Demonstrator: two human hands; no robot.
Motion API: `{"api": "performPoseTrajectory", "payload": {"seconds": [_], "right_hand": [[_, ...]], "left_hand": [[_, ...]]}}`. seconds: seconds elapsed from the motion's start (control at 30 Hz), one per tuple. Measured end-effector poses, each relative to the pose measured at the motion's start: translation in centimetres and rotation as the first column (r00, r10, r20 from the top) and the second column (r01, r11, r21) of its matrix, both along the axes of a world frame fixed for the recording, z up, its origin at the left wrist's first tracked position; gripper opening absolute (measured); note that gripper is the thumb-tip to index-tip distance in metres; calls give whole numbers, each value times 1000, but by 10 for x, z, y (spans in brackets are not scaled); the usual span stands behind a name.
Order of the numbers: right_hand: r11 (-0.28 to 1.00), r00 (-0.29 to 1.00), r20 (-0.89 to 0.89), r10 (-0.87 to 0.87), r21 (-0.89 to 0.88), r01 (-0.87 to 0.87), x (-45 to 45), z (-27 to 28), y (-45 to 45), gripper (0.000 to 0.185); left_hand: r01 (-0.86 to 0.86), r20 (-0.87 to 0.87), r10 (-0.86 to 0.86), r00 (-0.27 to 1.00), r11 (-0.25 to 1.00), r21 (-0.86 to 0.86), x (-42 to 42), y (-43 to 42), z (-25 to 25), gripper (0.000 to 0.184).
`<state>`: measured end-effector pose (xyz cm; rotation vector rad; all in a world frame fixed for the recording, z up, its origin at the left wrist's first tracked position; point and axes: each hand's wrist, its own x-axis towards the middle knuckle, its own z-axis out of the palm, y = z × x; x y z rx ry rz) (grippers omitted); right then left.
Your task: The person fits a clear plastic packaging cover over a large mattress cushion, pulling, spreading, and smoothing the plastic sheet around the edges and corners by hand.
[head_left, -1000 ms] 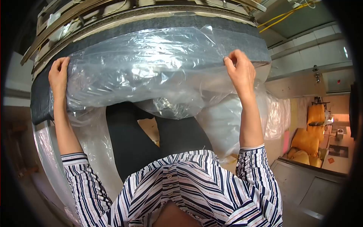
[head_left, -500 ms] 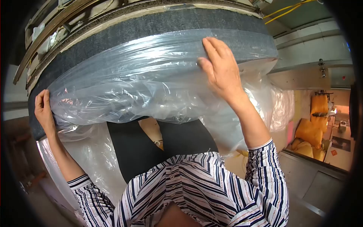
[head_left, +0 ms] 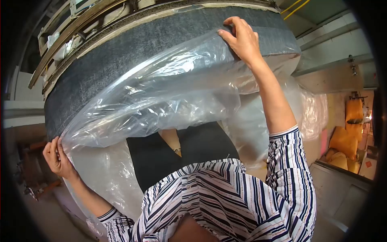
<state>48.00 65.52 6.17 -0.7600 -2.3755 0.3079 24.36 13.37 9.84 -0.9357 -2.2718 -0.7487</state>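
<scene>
A clear plastic sheet [head_left: 161, 97] stretches over part of a dark grey, fabric-like surface [head_left: 133, 52] and hangs in folds down its near side. At the sheet's left end, my left hand [head_left: 58, 159] is closed, pinching the gathered plastic between thumb and fingers. My right hand [head_left: 244, 40] lies at the sheet's upper edge, right of the middle. Its thumb and bent fingers are apart, the thumb by the plastic and the fingertips over the grey surface. From my left hand to my right thumb, the sheet's edge runs as a taut slanting line.
A wooden and metal frame [head_left: 76, 44] borders the far side of the grey surface. More clear plastic [head_left: 314, 115] hangs at the right. Orange cushions [head_left: 344, 141] lie farther right, beyond a grey panel [head_left: 334, 189]. Yellow cables [head_left: 296, 10] cross the top right.
My left hand has drawn the plastic corner down, off the grey surface's left end, uncovering more grey. My right hand has moved up to the sheet's far edge, its fingers now bent.
</scene>
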Motion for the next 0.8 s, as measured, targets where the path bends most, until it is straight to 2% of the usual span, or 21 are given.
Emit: {"api": "performPoseTrajectory", "payload": {"seconds": [0.03, 0.07, 0.13, 0.17, 0.2, 0.23, 0.27, 0.33, 0.37, 0.4, 0.43, 0.47, 0.53, 0.63, 0.73, 0.8], "right_hand": [[999, 999, 44, 19, -46, -17, -1, -1, 6, 19], [995, 995, 87, 41, -93, -33, -2, 1, 8, 19], [985, 992, 117, 53, -170, -32, -8, 6, 19, 17], [915, 987, -87, 134, -373, -157, -11, 9, 31, 18], [792, 940, -293, 177, -524, -313, -18, 15, 43, 18], [780, 908, -411, 77, -543, -312, -28, 23, 55, 17], [798, 830, -553, 77, -464, -384, -35, 35, 63, 13], [756, 719, -695, -15, -479, -447, -48, 54, 91, 14], [931, 787, -611, -89, -332, -152, -57, 50, 91, 14], [981, 815, -547, -193, -117, 154, -65, 44, 91, 15], [973, 860, -464, -211, -17, 230, -68, 24, 109, 15], [980, 894, -417, -167, 28, 197, -63, -10, 127, 14], [933, 840, -477, -258, -347, 89, -55, -25, 117, 16], [950, 849, -472, -237, -294, 102, -56, -21, 121, 19], [958, 871, -440, -218, -267, 105, -64, -19, 131, 20], [959, 891, -390, -231, -247, 140, -67, -15, 130, 21]], "left_hand": [[38, -43, -36, 998, 998, 47, 8, 9, -2, 14], [-28, 150, -9, 989, 970, 243, 11, 14, -7, 13], [-258, 498, -66, 865, 792, 553, 12, 25, -12, 13], [-287, 508, -182, 842, 645, 708, 17, 52, 1, 15], [-262, 476, -253, 842, 579, 772, 9, 64, 12, 15], [-246, 444, -315, 839, 508, 825, 4, 72, 22, 15], [-239, 417, -370, 830, 440, 866, -3, 79, 25, 15], [-24, 224, -355, 908, 489, 872, -39, 96, 23, 15], [-27, 260, -363, 895, 538, 843, -49, 119, 22, 15], [-21, 290, -373, 881, 582, 813, -61, 144, 22, 16], [-58, 345, -288, 893, 688, 724, -78, 160, 6, 18], [-97, 385, -197, 902, 776, 624, -97, 172, -22, 21], [-123, 461, -121, 879, 877, 464, -149, 175, -76, 29], [-124, 480, -195, 856, 823, 555, -159, 186, -62, 28], [-174, 497, -171, 851, 800, 574, -172, 203, -59, 28], [-232, 513, -73, 856, 831, 506, -173, 204, -50, 29]]}}
